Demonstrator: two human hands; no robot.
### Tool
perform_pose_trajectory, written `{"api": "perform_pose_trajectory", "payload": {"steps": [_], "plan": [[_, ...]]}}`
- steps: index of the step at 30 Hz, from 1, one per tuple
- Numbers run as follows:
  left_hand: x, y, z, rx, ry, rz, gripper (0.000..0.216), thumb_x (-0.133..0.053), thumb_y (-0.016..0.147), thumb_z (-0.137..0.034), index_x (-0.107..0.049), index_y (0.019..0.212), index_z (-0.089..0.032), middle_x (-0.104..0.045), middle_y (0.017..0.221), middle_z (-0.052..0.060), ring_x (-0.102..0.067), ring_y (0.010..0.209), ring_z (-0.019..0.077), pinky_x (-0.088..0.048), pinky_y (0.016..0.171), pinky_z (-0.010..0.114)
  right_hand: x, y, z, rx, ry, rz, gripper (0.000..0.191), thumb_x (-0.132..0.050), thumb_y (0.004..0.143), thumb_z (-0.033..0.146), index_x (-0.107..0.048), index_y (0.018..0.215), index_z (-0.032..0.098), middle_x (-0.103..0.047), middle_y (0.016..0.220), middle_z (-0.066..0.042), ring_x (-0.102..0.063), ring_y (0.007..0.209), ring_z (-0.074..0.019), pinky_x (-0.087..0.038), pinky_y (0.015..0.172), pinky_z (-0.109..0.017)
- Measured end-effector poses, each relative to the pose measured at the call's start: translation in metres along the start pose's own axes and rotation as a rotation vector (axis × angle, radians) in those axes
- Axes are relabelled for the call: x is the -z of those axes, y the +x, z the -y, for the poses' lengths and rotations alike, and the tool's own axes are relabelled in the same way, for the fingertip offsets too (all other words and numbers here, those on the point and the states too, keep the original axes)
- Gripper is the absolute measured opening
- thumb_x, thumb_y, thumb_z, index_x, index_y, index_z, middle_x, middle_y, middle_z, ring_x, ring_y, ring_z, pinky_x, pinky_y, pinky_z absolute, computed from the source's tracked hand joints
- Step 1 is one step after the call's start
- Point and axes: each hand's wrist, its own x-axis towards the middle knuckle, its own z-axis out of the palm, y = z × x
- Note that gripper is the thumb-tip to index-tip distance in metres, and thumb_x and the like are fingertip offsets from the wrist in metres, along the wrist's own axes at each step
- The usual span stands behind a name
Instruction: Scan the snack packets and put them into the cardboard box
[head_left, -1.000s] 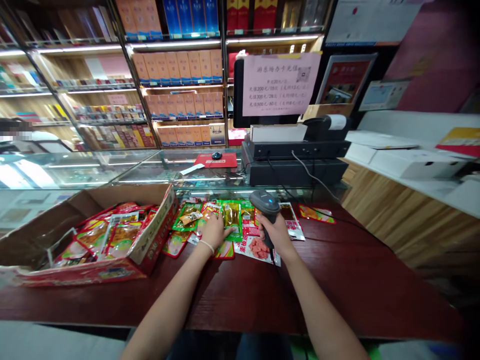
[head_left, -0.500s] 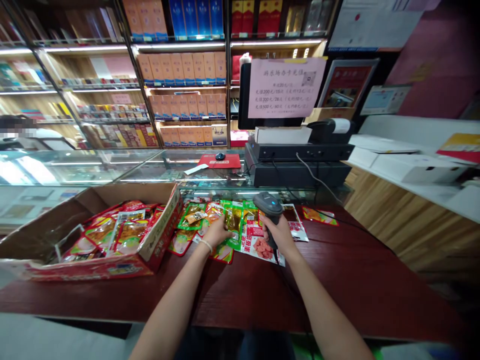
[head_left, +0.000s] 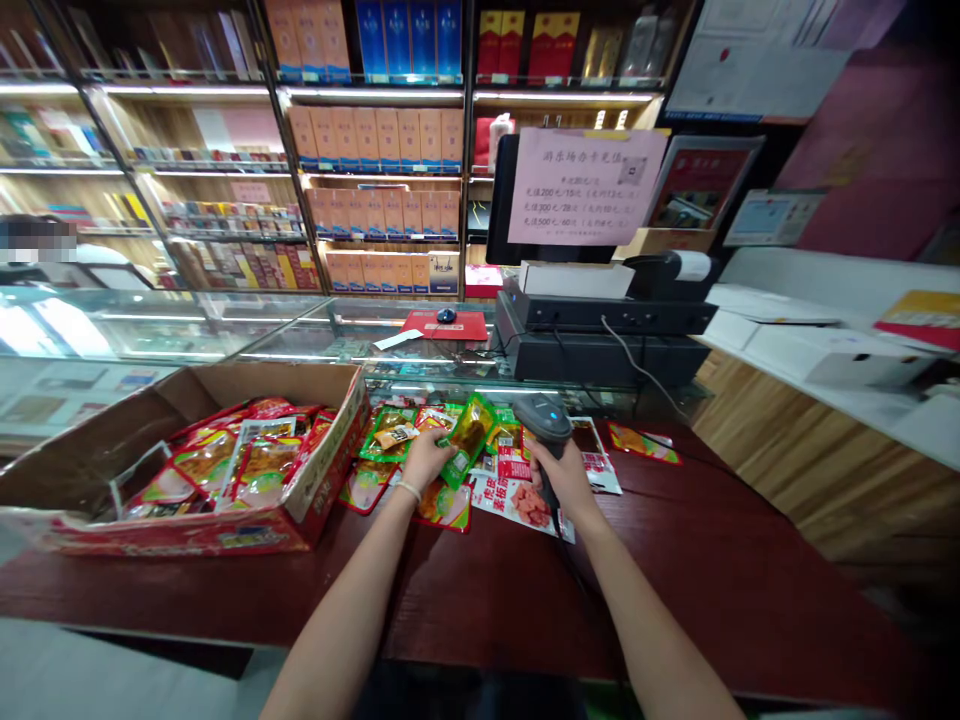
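The left hand pinches one green packet by its left side, over the pile near the table's far edge; a one-sided hold could let it slip. The right hand grips one scanner, which might catch a neighbour's code (they crowd together). One box stands left; the piled packets overlap too much to count.

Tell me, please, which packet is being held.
The tilted green-edged packet, pinched in the left hand; the other packets lie on the counter or in the box.
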Motion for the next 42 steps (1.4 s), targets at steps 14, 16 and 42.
{"api": "perform_pose_trajectory", "payload": {"steps": [14,16,42], "plan": [[0.006,0.004,0.004,-0.084,-0.279,-0.324,0.032,-0.060,0.080,-0.043,-0.069,0.094,-0.015,-0.070,0.088,0.005,-0.063,0.086,0.0198,-0.048,0.078,0.028,-0.005,-0.014,0.011,0.004,-0.096,0.134,0.043,-0.075,0.073,0.048,-0.053,0.102,0.026,-0.056,0.051,0.008,-0.048,0.033,-0.0121,-0.038,0.033,-0.023],[0.006,0.003,0.003,-0.094,-0.245,-0.329,0.029,-0.059,0.080,-0.042,-0.068,0.089,-0.015,-0.068,0.083,0.003,-0.061,0.082,0.0184,-0.047,0.076,0.027,-0.005,-0.015,0.012,-0.016,-0.147,0.186,0.036,-0.074,0.073,0.045,-0.056,0.096,0.024,-0.057,0.050,0.006,-0.051,0.034,-0.0130,-0.039,0.035,-0.023],[0.230,-0.089,-0.058,-0.299,0.674,-0.724,0.032,-0.051,0.093,-0.028,-0.062,0.122,-0.021,-0.070,0.115,0.010,-0.066,0.106,0.0251,-0.047,0.089,0.034,-0.014,-0.017,0.006,-0.121,0.040,0.176,0.040,-0.078,0.070,0.052,-0.053,0.074,0.020,-0.055,0.050,0.005,-0.049,0.034,-0.0106,-0.044,0.034,-0.023]]}}
